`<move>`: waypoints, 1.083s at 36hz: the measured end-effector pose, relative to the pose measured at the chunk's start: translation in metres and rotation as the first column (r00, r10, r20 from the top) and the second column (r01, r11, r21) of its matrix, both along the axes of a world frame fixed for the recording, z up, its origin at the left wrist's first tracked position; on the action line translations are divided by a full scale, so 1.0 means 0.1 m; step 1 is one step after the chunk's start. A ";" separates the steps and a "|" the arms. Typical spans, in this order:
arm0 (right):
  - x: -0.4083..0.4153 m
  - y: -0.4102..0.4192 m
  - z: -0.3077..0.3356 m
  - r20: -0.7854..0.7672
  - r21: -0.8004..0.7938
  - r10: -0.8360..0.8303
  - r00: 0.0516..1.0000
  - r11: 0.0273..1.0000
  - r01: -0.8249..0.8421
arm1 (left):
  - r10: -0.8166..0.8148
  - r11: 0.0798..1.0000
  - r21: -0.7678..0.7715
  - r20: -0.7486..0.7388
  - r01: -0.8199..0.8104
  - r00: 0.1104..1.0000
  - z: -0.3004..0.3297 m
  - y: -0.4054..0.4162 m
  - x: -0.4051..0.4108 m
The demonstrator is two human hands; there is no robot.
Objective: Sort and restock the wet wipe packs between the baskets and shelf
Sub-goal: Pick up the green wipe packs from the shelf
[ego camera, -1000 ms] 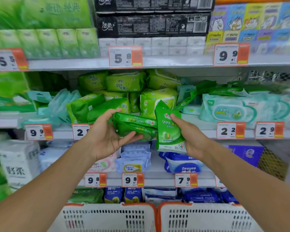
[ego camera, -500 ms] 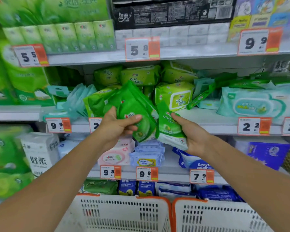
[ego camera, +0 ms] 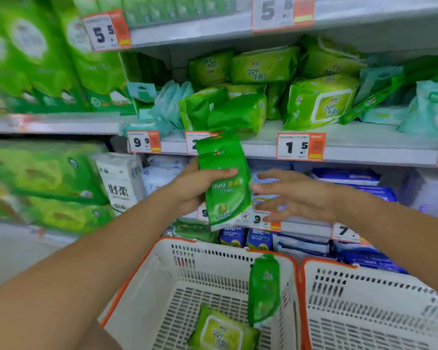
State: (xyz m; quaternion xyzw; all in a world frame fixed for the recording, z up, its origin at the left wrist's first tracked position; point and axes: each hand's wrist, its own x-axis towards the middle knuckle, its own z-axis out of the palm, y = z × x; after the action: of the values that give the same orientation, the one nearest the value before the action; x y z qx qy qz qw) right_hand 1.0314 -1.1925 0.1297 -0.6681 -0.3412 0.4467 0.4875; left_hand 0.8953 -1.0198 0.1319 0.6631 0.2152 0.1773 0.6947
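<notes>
My left hand (ego camera: pixel 200 188) grips a small dark-green wet wipe pack (ego camera: pixel 225 183) upright in front of the shelf, thumb across its face. My right hand (ego camera: pixel 296 195) is spread flat just right of that pack, holding nothing. Below it a second dark-green pack (ego camera: pixel 263 289) is in mid-air, blurred, inside the left white basket (ego camera: pixel 200 253). A lime-green lidded pack (ego camera: pixel 223 332) lies on that basket's floor. The right white basket (ego camera: pixel 364 276) stands beside it. More green packs (ego camera: pixel 261 64) are piled on the middle shelf (ego camera: pixel 352 141).
Price tags run along the shelf edges (ego camera: pixel 300 146). Blue and white packs (ego camera: pixel 347 176) fill the shelf behind my hands, with more blue packs (ego camera: pixel 258 238) below. Large green tissue bundles (ego camera: pixel 43 66) and a white tissue pack (ego camera: pixel 119 183) stand at the left.
My right hand has let go of its green pack, which now falls into the left basket. My left hand has come down with its pack. The view has tilted down and left.
</notes>
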 end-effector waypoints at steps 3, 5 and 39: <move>-0.13 0.13 0.02 0.039 0.057 0.075 0.996 0.995 -0.078 | 0.044 0.995 -0.089 0.064 -0.038 0.997 -0.06 -0.09 0.05; -0.16 0.21 -0.05 -0.016 0.087 0.013 1.000 0.996 -0.012 | 0.074 0.976 -0.213 0.084 -0.055 0.994 -0.03 -0.15 0.08; 0.16 0.27 -0.06 0.082 -0.058 0.091 0.992 0.995 -0.086 | 0.391 0.601 0.515 0.478 -0.611 0.787 0.35 0.19 0.24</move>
State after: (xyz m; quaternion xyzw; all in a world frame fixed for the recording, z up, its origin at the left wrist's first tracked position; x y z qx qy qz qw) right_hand 1.0472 -1.1652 0.1237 -0.6835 -0.3786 0.4485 0.4340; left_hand 0.9193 -1.0013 0.1673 0.7333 0.2057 0.5341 0.3669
